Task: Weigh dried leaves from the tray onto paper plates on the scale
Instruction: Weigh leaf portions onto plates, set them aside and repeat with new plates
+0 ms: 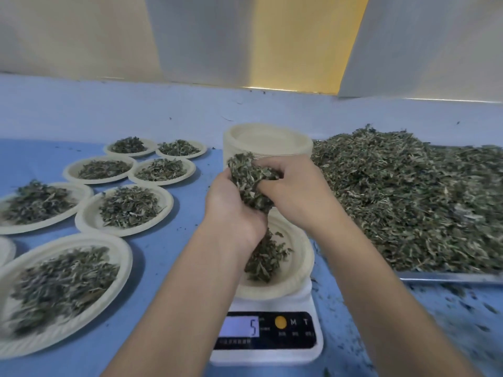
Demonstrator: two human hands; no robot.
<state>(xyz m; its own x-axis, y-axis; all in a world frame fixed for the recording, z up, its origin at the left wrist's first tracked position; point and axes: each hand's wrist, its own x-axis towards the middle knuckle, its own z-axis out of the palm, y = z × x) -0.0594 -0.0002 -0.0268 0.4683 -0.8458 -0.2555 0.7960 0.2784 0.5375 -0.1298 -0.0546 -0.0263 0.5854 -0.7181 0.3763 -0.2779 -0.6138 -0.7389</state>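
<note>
Two sets of fingers [273, 164] curl inward around one clump of dried leaves [251, 180] and squeeze it between them. The left hand [231, 210] cups the clump from the left with its fingertips buried among the leaves, and the right hand [296, 194] grips it from the right with bent knuckles closing over the top. Loose leaves trail from the underside of the clump toward a small pile of leaves [262, 258] lying in the paper plate [302, 257] directly below the hands. That plate sits on the white scale [266, 355], whose lit display [239, 326] shows a 5; beside the display are an orange button and two keys marked M and T. Both bare forearms reach in from the bottom edge and cross over the front of the scale. Just behind the hands stands a stack of empty plates [268, 138]. To the right, close beside the scale, a metal tray [446, 277] holds a broad heap of leaves [408, 200], with crumbs scattered on the blue table [168, 257] in front of it. To the left, well apart from the scale, seven filled plates [167, 204] lie in two loose rows, each with its own mound of leaves, and the rim of one more shows at the left edge. Pale panels rise behind the table.
</note>
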